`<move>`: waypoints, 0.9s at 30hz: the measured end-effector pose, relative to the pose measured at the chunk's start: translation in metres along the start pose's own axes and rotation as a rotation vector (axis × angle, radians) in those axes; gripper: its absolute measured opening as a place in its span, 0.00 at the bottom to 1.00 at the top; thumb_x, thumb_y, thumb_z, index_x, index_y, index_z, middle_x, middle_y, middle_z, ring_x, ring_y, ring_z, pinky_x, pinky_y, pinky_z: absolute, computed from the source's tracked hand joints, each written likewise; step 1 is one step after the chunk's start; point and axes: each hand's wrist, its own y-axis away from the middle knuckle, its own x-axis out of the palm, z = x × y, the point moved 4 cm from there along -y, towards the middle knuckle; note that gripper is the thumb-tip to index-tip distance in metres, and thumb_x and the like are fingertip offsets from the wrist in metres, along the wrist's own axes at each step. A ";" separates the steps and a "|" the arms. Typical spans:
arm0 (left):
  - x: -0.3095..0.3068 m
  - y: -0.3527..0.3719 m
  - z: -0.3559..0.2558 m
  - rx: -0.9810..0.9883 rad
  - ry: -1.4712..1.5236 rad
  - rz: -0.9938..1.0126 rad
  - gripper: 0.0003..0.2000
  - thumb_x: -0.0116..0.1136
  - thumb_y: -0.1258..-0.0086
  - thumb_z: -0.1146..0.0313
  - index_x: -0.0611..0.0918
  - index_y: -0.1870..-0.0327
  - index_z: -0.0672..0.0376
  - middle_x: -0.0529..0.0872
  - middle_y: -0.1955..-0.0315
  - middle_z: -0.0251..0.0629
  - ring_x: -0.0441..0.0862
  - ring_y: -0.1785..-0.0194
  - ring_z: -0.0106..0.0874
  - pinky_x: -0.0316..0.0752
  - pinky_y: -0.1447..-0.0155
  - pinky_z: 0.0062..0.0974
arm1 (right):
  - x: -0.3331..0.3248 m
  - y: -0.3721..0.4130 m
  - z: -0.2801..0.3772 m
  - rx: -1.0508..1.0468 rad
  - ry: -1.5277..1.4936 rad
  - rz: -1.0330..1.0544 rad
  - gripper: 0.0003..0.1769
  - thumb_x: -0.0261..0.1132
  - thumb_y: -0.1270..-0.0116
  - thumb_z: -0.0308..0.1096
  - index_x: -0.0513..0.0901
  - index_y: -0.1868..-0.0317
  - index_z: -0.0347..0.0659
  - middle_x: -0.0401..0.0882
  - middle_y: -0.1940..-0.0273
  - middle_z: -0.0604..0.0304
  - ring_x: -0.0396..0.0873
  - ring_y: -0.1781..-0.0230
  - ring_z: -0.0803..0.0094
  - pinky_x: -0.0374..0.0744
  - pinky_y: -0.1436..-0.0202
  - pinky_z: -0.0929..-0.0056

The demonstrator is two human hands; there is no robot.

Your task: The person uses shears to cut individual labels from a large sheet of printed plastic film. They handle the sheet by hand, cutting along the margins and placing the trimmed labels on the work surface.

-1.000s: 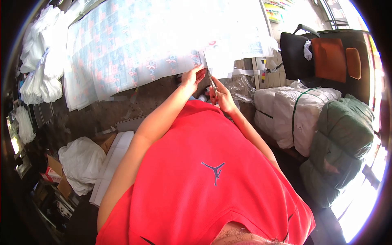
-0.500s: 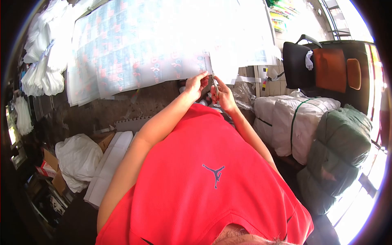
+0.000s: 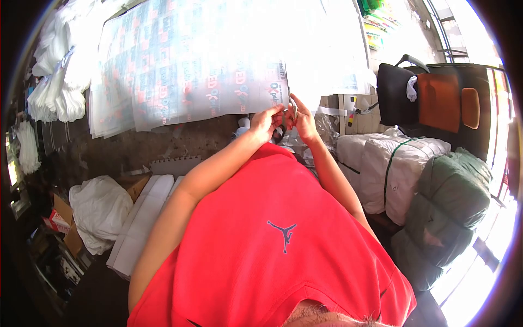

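Observation:
A large, translucent sheet with red and blue print [image 3: 201, 82] spreads over the work surface ahead of me, washed out by glare on its right part. My left hand [image 3: 265, 123] is closed at the sheet's near edge, thumb and fingertips pinching it close to its right-hand corner. Just right of it, my right hand [image 3: 304, 122] grips a pair of scissors [image 3: 294, 109], blades pointing away from me along the sheet's cut-looking side edge. Glare hides how far apart the blades are.
Bundled white strips [image 3: 60, 82] hang at left. Below them are a white sack [image 3: 101, 212] and a long white stack [image 3: 139, 229]. To the right stand an orange-and-black chair [image 3: 438, 101], a strapped white bale [image 3: 381, 169] and a grey-green bale [image 3: 452, 201].
Both hands and the scissors have shifted slightly right and nearer my body. The print near the sheet's front edge shows more plainly, and my view has tilted a little.

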 end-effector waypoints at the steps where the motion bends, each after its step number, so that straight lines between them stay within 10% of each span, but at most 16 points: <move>1: 0.001 0.002 0.000 -0.008 0.000 0.023 0.06 0.60 0.29 0.66 0.84 0.58 0.57 0.85 0.66 0.30 0.77 0.64 0.19 0.72 0.56 0.19 | 0.001 -0.001 0.003 -0.006 0.007 0.008 0.38 0.60 0.26 0.41 0.54 0.24 0.35 0.67 0.76 0.66 0.66 0.78 0.77 0.70 0.74 0.74; 27: 0.008 0.020 -0.008 -0.028 0.037 0.032 0.06 0.67 0.34 0.66 0.81 0.64 0.55 0.80 0.71 0.27 0.75 0.67 0.20 0.71 0.58 0.22 | 0.001 -0.028 0.013 -0.026 0.098 -0.054 0.32 0.56 0.26 0.37 0.60 0.25 0.38 0.67 0.77 0.69 0.67 0.81 0.80 0.68 0.76 0.79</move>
